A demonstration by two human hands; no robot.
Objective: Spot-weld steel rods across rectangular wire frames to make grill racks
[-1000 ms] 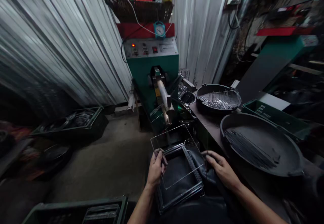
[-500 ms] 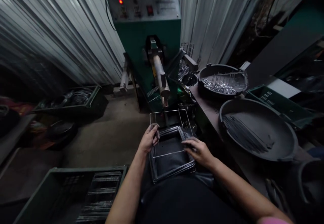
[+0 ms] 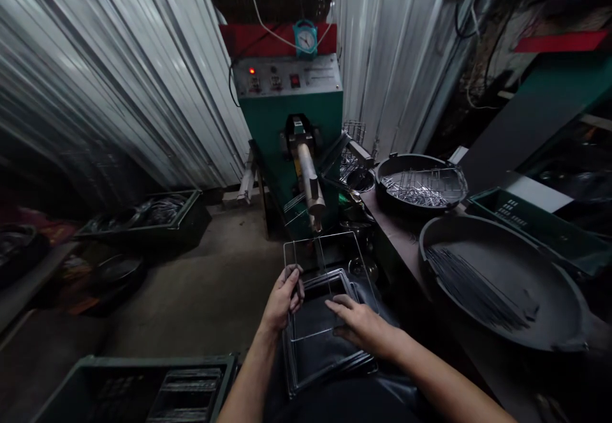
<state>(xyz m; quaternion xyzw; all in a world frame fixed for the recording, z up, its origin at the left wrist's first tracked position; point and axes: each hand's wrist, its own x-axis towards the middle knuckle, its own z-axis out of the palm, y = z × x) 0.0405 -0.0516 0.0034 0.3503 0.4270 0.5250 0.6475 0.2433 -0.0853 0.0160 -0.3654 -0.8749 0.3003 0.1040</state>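
Note:
My left hand (image 3: 283, 297) is closed on the left side of a thin rectangular wire frame (image 3: 319, 236), which is held tilted up in front of the welding machine's electrode tip (image 3: 315, 222). My right hand (image 3: 361, 326) reaches inside the frame, fingers pinched at the lower end of a straight thin wire (image 3: 323, 267) that runs up to the frame's far side. Another wire crosses the frame near my right fingers. Below, a stack of similar wire frames (image 3: 292, 372) lies on the dark covering over my lap. My right fingertips partly hide the wire's end.
The green machine (image 3: 265, 120) has a lit red lamp and a small blue clock (image 3: 305, 37). To the right, a round pan (image 3: 549, 295) holds dark wires; another pan (image 3: 385, 203) holds short shiny pieces. A green crate (image 3: 153, 362) with wire frames stands at lower left.
My right hand has moved left, from the frame's right side to a wire inside it. That wire now stands nearer the middle. The view has tilted upward, showing the clock.

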